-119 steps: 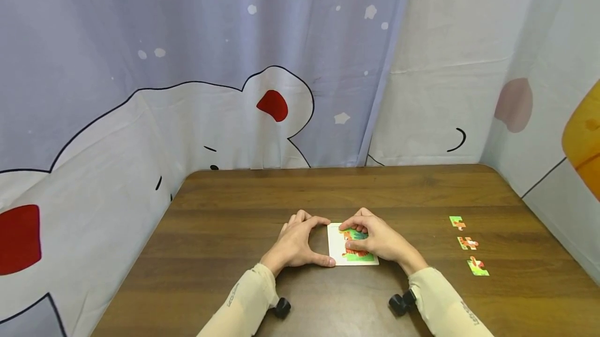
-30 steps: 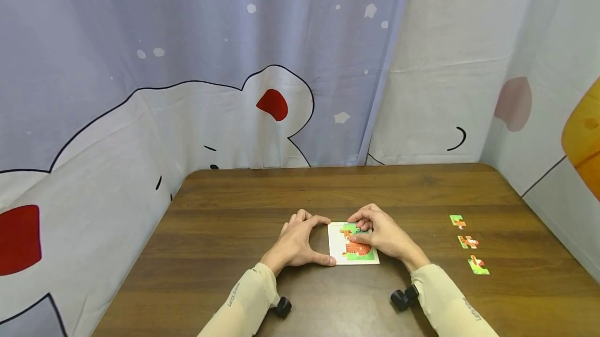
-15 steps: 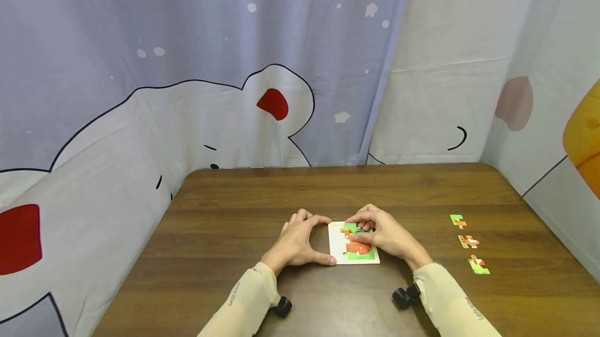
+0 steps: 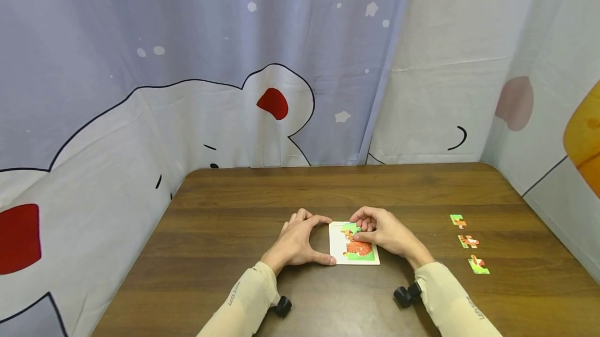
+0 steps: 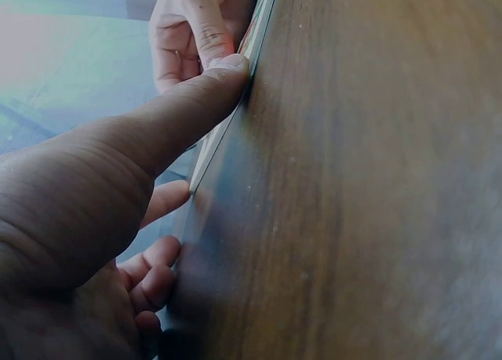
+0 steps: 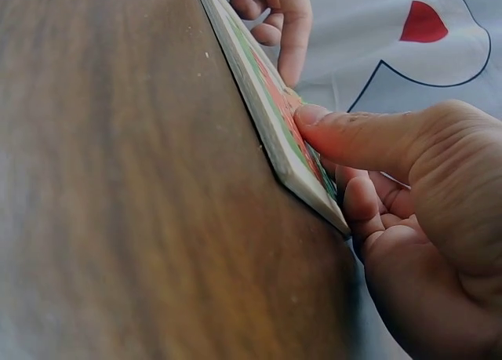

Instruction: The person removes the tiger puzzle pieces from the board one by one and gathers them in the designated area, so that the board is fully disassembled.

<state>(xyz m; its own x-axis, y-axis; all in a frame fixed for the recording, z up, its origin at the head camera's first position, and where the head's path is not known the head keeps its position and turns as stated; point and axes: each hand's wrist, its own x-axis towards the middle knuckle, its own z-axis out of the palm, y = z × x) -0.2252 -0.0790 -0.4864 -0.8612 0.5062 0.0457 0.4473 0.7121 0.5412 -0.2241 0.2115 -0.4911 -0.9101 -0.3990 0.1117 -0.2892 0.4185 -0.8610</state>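
Observation:
A square jigsaw board with a white border lies on the table, part of an orange tiger picture on green filling its right side. My left hand holds the board along its left side, index finger at the far corner and thumb at the near one. Over the picture, my right hand has thumb and index finger on a puzzle piece with green and orange print. Its thumb presses on the printed surface in the right wrist view. The picture's far right part is hidden under this hand.
Three loose puzzle pieces lie in a column at the right: a green and orange one, an orange and white one and a green one. A printed curtain hangs behind the wooden table.
Over four seconds my right hand has shifted a little right across the board, uncovering more of the tiger. In the last half second its fingers move slightly right. The left hand stays put.

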